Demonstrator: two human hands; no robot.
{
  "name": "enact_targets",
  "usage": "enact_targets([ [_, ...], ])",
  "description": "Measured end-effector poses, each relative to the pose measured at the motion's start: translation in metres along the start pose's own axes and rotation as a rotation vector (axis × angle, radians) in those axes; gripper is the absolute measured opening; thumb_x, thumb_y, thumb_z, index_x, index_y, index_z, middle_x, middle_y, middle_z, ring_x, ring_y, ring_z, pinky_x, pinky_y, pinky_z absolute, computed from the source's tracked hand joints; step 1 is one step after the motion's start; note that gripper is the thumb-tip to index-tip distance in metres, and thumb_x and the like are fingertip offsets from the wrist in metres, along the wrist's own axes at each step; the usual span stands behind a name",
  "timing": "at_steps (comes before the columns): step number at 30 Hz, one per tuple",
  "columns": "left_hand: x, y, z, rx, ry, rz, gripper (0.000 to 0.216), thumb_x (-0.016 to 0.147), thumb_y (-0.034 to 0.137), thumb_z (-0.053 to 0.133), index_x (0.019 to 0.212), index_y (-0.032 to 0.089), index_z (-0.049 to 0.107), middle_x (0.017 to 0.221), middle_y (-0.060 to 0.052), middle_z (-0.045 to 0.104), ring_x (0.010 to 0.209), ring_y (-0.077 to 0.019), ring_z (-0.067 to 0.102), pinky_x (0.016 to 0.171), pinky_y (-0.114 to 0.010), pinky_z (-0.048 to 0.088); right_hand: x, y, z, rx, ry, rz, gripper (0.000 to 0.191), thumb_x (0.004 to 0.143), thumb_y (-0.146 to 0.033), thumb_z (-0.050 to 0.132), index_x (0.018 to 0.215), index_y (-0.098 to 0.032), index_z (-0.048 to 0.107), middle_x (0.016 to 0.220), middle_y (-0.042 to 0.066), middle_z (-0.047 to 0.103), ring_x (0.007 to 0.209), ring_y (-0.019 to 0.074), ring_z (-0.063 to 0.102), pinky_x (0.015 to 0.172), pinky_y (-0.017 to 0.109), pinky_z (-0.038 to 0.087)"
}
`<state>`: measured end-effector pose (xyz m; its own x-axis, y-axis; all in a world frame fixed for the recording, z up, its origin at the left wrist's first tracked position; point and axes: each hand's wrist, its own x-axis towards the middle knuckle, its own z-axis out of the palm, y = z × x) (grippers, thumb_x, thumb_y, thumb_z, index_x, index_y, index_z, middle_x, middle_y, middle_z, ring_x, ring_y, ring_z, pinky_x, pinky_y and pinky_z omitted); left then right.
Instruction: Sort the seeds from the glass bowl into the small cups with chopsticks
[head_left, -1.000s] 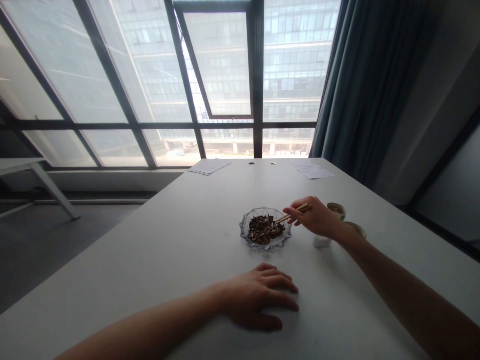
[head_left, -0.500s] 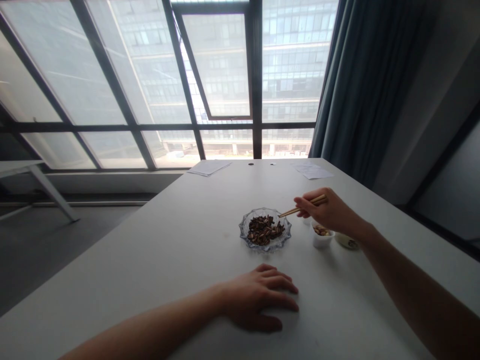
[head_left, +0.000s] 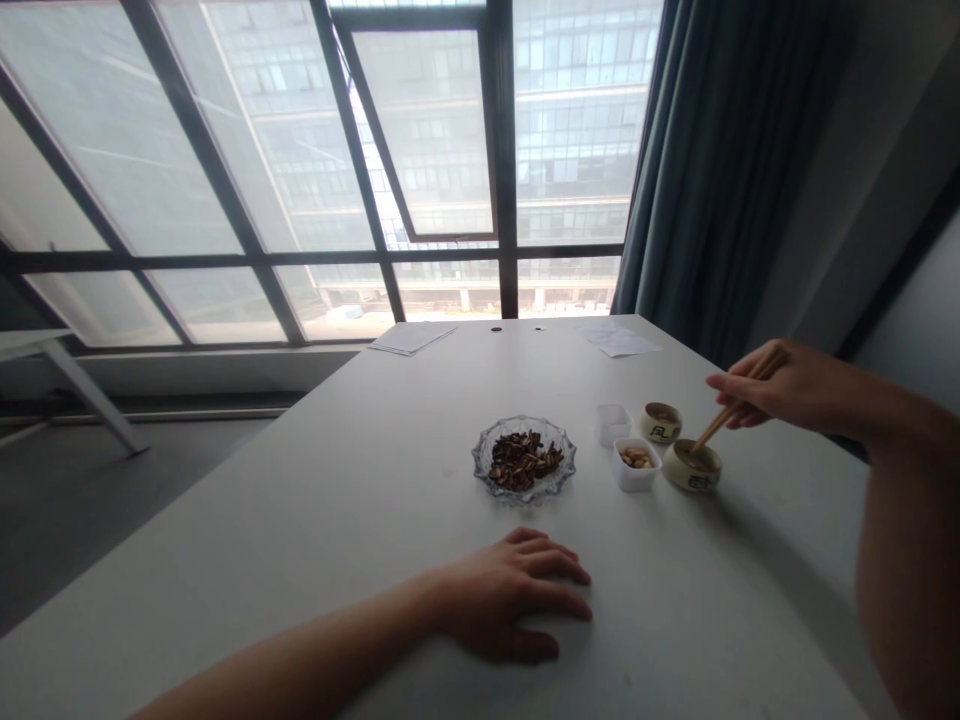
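Closed around a pair of wooden chopsticks (head_left: 739, 400), my right hand (head_left: 787, 390) is over the right side of the table. The chopstick tips reach into the nearer cream ceramic cup (head_left: 694, 478), which has a dark character on its side. Whether the tips hold anything I cannot tell. My left hand (head_left: 521, 598) lies flat on the table, fingers spread, holding nothing. Beyond it stands a scalloped glass bowl (head_left: 564, 480) with dark brown shelled seeds or nuts (head_left: 523, 460). Between bowl and cup is a small white plastic box (head_left: 636, 478) with light brown nuts (head_left: 636, 457).
A second cream cup (head_left: 661, 428) and another translucent plastic box (head_left: 613, 424) stand just behind. Paper sheets (head_left: 412, 338) lie at the far left of the white table (head_left: 360, 480), and more papers (head_left: 621, 340) at the far right. Windows and a dark curtain (head_left: 697, 180) rise beyond.
My right hand has moved right with the chopsticks, from the glass bowl's edge to the nearer cup. Both cups are now uncovered to view. My left hand stays in place.
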<state>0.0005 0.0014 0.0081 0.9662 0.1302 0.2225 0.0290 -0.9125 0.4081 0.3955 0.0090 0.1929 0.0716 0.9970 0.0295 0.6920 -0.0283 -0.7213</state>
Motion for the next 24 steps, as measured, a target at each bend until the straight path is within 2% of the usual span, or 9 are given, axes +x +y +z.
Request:
enact_targets([
  [3,0.0,0.0,0.0,0.008,-0.004,0.0,0.053,0.096,0.057,0.063,0.142,0.029,0.059,0.151,-0.008,0.061,0.143,-0.0264,0.054,0.126,-0.042,0.029,0.01,0.002,0.006,-0.005,-0.066,0.046,0.042,0.069,-0.061,0.088,0.064,-0.02,0.081,0.079,0.019,0.081,0.078,0.0361,0.081,0.073,0.04,0.069],
  [6,0.0,0.0,0.0,0.016,0.0,0.006,0.053,0.096,0.056,0.064,0.142,0.03,0.059,0.151,-0.007,0.061,0.143,-0.0262,0.054,0.126,-0.042,0.029,0.019,0.003,0.012,-0.007,-0.085,0.027,0.039,0.074,-0.055,0.087,0.067,-0.017,0.081,0.079,0.021,0.081,0.075,0.0345,0.081,0.066,0.036,0.067],
  [13,0.001,0.001,-0.001,0.02,-0.009,0.006,0.052,0.096,0.054,0.064,0.142,0.03,0.059,0.15,-0.009,0.061,0.142,-0.0278,0.055,0.126,-0.044,0.031,0.017,0.001,0.01,0.021,-0.007,-0.073,0.037,0.08,-0.05,0.086,0.071,-0.014,0.083,0.078,0.022,0.08,0.071,0.0325,0.081,0.062,0.032,0.067],
  [18,0.001,0.0,0.0,0.018,-0.009,0.005,0.055,0.095,0.057,0.065,0.142,0.03,0.059,0.151,-0.008,0.061,0.141,-0.0275,0.055,0.125,-0.043,0.031,0.008,-0.005,0.008,0.006,0.105,-0.165,0.041,0.084,-0.055,0.082,0.076,-0.015,0.085,0.08,0.019,0.081,0.072,0.0318,0.081,0.061,0.032,0.066],
  [21,0.0,0.0,0.0,0.017,-0.011,0.005,0.057,0.094,0.059,0.065,0.142,0.029,0.059,0.151,-0.009,0.061,0.141,-0.0284,0.055,0.125,-0.044,0.032,0.007,-0.015,0.022,0.083,0.146,-0.232,0.043,0.086,-0.057,0.08,0.085,-0.015,0.084,0.084,0.018,0.082,0.078,0.032,0.081,0.066,0.034,0.067],
  [24,0.0,0.001,0.0,0.02,-0.004,0.007,0.053,0.096,0.057,0.063,0.142,0.029,0.059,0.15,-0.009,0.061,0.141,-0.028,0.055,0.125,-0.044,0.031,0.008,-0.028,0.047,0.131,0.068,-0.344,0.046,0.09,-0.06,0.075,0.085,-0.015,0.083,0.082,0.015,0.082,0.076,0.03,0.081,0.064,0.033,0.064],
])
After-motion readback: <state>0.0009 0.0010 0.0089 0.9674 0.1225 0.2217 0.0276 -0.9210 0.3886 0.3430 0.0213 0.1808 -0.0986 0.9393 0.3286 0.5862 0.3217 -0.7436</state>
